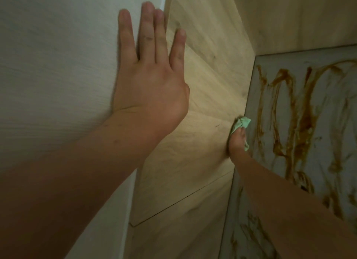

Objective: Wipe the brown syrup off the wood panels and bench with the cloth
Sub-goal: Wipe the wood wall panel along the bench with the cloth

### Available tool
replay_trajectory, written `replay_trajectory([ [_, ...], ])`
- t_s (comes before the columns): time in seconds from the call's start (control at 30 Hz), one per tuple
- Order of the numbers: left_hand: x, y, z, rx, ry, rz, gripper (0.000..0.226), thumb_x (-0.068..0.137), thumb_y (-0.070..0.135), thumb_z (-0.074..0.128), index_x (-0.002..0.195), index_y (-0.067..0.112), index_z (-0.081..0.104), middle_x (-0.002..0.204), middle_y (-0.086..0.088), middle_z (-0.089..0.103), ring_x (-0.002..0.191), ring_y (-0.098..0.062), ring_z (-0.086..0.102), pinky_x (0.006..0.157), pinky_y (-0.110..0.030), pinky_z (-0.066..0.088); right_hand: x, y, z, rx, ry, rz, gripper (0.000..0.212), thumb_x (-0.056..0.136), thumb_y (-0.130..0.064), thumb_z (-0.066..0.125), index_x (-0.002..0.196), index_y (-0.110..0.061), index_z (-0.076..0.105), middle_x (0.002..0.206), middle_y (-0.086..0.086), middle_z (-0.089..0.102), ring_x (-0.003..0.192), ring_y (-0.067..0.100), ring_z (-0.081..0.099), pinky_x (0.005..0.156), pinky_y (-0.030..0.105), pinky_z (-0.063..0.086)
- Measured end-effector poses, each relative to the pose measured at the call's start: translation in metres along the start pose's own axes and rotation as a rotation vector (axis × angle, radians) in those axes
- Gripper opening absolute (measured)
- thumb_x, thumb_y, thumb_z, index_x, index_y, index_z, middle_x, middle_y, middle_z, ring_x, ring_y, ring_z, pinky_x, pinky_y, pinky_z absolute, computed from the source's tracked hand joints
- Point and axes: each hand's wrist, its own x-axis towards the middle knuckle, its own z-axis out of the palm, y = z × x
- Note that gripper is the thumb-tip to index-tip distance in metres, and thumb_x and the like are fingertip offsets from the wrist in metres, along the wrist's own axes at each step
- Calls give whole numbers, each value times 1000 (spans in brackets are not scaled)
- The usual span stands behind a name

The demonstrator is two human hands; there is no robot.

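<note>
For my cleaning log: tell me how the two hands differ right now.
The left hand lies flat with straight fingers; the right hand is curled round the green cloth. The left hand sits higher in view; the right hand is lower, beside the brown syrup. Both are bare.

Bench [328,112]: pale marbled top, lower rt. Brown syrup [307,119] smeared over most of it in thick wavy streaks. Green cloth [242,123] bunched at left edge, at seam w/ wood panel [208,81].
</note>
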Motion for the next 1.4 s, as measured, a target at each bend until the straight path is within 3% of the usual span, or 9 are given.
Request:
replay_trajectory([
  [0.13,0,1,-1,17,-19,-3,74,101,46,9,163,9,-10,166,-32,-8,155,-49,-13,123,-67,-3,-53,-32,13,49,19,90,60,113,-38,14,164,-9,13,172,15,13,158,31,16,128,45,12],
  [0.3,1,0,-7,17,-56,-20,74,99,45,3,163,10,-10,166,-33,-9,154,-49,-14,122,-68,-2,-204,-68,35,-112,-145,-663,73,99,-49,23,165,-24,6,172,-6,-13,158,14,-11,127,32,-6],
  [0.43,0,2,-13,12,-78,-33,73,98,44,-4,163,11,-8,167,-31,-8,154,-48,-14,123,-67,-5,-184,-52,32,-167,-151,-1031,66,101,-35,39,163,-14,26,173,5,4,160,25,1,129,42,3],
  [0.63,-1,2,-6,21,-39,-21,72,101,45,4,164,11,-7,167,-31,-5,155,-48,-11,123,-68,-2,-51,-14,6,-22,-34,-92,57,111,-31,15,164,-9,14,172,14,13,157,29,14,126,37,10],
  [0.73,-1,3,-3,-1,-33,-17,73,101,44,7,164,10,-8,167,-32,-6,155,-49,-12,123,-68,-3,-37,-32,9,36,0,126,58,111,-45,14,166,-25,15,173,4,10,158,29,13,128,45,7],
  [0.93,0,4,-1,-63,11,-11,74,102,42,15,163,8,-7,165,-36,-9,153,-51,-17,121,-69,-7,-83,-174,18,-47,-65,-226,57,112,-45,17,166,-30,9,174,-1,1,160,26,5,129,44,2],
  [1.2,4,3,0,-251,18,-94,78,102,37,35,164,9,-4,168,-25,-15,156,-42,-15,118,-56,-24,-154,-312,30,-160,-151,-1039,72,99,-42,22,165,-14,13,174,3,0,159,18,1,128,37,0],
  [1.3,4,4,-2,-190,2,-57,72,103,33,21,163,6,-9,165,-33,-17,153,-49,-20,118,-64,-21,-109,-313,22,-123,-121,-1040,77,95,-44,20,164,-8,17,172,12,10,158,22,11,127,30,5],
  [1.4,2,-1,-6,-152,-12,-25,69,102,33,10,162,5,-12,160,-40,-19,150,-55,-23,116,-70,-20,-51,-298,18,-76,-90,-775,67,105,-37,18,163,-4,16,170,17,9,157,27,13,125,28,6],
])
